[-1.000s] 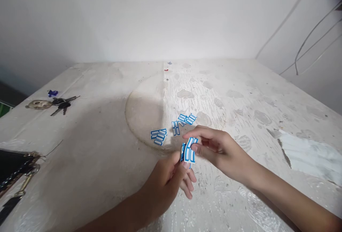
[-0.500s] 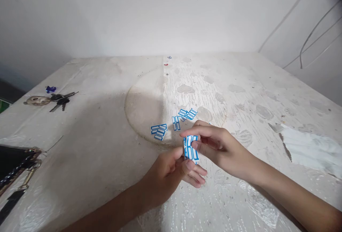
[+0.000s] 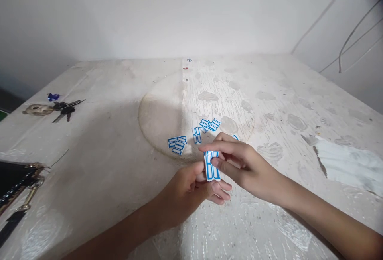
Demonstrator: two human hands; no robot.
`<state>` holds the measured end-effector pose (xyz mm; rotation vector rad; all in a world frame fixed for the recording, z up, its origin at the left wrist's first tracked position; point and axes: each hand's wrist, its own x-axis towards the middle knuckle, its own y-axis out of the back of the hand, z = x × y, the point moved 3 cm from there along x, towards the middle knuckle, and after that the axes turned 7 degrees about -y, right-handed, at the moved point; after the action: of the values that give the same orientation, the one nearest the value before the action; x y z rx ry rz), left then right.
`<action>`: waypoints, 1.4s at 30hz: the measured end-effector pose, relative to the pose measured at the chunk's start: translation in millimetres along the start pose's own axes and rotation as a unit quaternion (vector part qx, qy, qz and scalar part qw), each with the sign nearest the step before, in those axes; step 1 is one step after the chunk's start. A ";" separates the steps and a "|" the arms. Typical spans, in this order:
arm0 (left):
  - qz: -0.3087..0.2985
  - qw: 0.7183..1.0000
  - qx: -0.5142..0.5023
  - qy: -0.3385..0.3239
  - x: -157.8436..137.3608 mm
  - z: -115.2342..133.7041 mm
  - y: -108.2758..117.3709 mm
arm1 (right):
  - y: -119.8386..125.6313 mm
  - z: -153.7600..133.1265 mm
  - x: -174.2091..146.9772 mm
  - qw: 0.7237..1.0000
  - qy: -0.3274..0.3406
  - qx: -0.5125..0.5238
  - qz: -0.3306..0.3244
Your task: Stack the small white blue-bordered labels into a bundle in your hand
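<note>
A small stack of white cards printed with blue outlines [image 3: 210,170] is held upright between both hands. My right hand [image 3: 243,160] pinches it at the top right, thumb on the printed face and forefinger along the upper edge. Supporting the stack from below and the left, my left hand [image 3: 187,186] has its thumb by the bottom edge and its fingers behind. On the table beyond lie several loose cards of the same kind: an overlapping group [image 3: 177,144], a single card [image 3: 196,135] and another overlapping cluster [image 3: 210,124]. Part of one card [image 3: 235,137] shows behind my right hand.
Keys with a fob [image 3: 64,109] and a purple scrap [image 3: 53,96] lie at the left. A black bag with a metal clasp [image 3: 18,188] sits at the near left. At the right lies a white cloth or paper [image 3: 344,164]. Wires [image 3: 342,52] hang at the wall.
The cards in my hands now sit in a neater stack, with one card's face covering the front. Both hands keep nearly the same hold. The view has tilted slightly.
</note>
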<state>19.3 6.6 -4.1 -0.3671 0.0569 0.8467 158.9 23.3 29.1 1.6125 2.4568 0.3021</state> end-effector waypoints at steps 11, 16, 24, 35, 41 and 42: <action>-0.019 1.000 0.001 0.012 -0.5 0.8 -1.3 | 3.1 -0.6 2.3 0.999 0.014 0.007 -0.042; -0.027 0.999 0.000 0.027 -0.9 4.4 -2.8 | 6.1 -2.0 1.5 0.998 -0.022 0.024 -0.058; -0.063 0.997 0.001 0.051 -2.5 7.2 0.9 | 9.4 -0.5 1.3 0.981 -0.099 0.134 -0.100; -0.090 0.952 -0.288 0.049 0.0 -1.2 -6.6 | 6.3 3.0 3.4 0.952 -0.097 0.243 -0.160; -0.094 0.936 -0.336 0.049 -1.8 -3.4 -6.0 | 5.6 -1.5 -1.6 0.970 -0.073 0.174 -0.154; -0.089 0.936 -0.338 0.043 -1.6 -4.0 -5.1 | 9.2 -5.8 -3.9 0.983 -0.059 0.123 -0.125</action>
<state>22.5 1.0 -6.1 -1.0421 -0.1911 0.6504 166.9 22.9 37.4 1.3361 2.6470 -0.1343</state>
